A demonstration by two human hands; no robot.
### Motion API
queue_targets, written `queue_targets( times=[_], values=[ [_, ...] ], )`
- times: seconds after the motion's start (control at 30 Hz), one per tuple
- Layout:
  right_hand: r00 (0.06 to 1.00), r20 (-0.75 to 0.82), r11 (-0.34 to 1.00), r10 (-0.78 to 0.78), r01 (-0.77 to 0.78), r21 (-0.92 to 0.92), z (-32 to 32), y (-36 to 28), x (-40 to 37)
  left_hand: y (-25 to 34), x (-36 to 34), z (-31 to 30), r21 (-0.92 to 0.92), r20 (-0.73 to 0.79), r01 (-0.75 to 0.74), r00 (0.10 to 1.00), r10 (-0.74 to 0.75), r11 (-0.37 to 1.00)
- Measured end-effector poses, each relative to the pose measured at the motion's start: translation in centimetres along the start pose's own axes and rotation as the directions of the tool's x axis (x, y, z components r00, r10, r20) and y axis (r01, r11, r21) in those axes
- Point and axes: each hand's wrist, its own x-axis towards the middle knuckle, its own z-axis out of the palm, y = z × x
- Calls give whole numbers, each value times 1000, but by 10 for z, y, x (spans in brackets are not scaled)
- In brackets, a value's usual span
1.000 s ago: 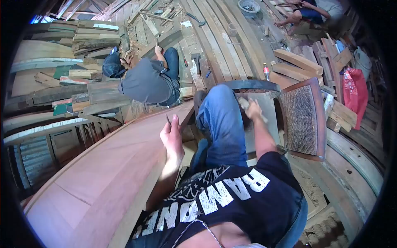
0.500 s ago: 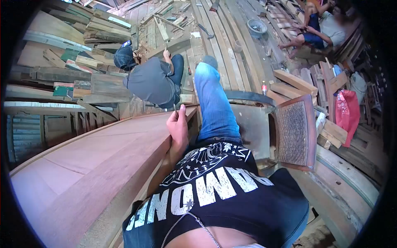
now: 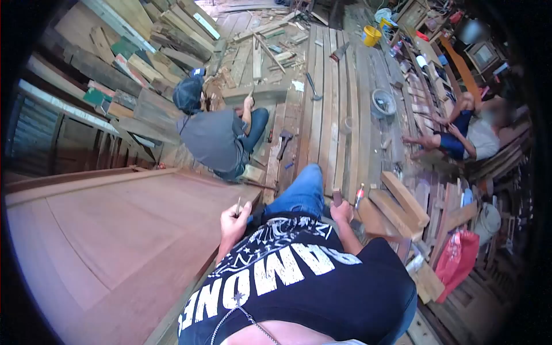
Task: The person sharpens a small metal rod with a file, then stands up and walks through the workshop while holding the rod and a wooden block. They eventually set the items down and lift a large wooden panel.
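My left hand (image 3: 233, 223) is closed around a thin, pointed stick-like tool (image 3: 238, 204), whose tip points up; its exact kind is too small to tell. Close beside that hand lies a large panelled wooden door (image 3: 115, 230). My right hand (image 3: 343, 213), on the other side of my body, grips a small brown wooden block (image 3: 337, 198) that sticks up out of the fist. A bottle with a red label (image 3: 360, 194) stands just beyond the right hand.
A co-worker (image 3: 213, 135) squats ahead at a timber beam (image 3: 259, 94). On the floor lie a mallet (image 3: 284, 144), a claw hammer (image 3: 314, 87) and a handsaw (image 3: 339, 53). Another person (image 3: 468, 135) sits at right. Stacked planks (image 3: 397, 201) and a red cloth (image 3: 457, 264) are near my right.
My view has swung forward and the chair at my right has left it. My right hand, hidden before, now shows with a wooden block. My left hand still holds the thin tool.
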Motion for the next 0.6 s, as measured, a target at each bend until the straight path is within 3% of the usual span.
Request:
queue_targets(
  times=[0.13,0.33,0.43,0.5,0.57,0.6],
  values=[
    [997,-9,990,-77,77,115,-37,-19,89,49,37,62,156,-32,80,997,-76,985],
    [1000,-6,945,0,2,327,-80,-14,198,114,103,164,376,-22,243,967,-254,894],
    [999,33,954,27,-36,296,-105,7,219,144,122,217,478,80,190,963,-258,858],
    [995,103,941,-1,-34,338,-118,22,232,175,127,252,521,194,16,971,-137,854],
    [995,95,964,-38,12,264,-125,35,237,176,135,265,492,242,-11,962,-125,870],
    [988,148,937,-31,-23,348,-108,47,246,183,137,274,509,252,-9,958,-139,861]
  ],
)
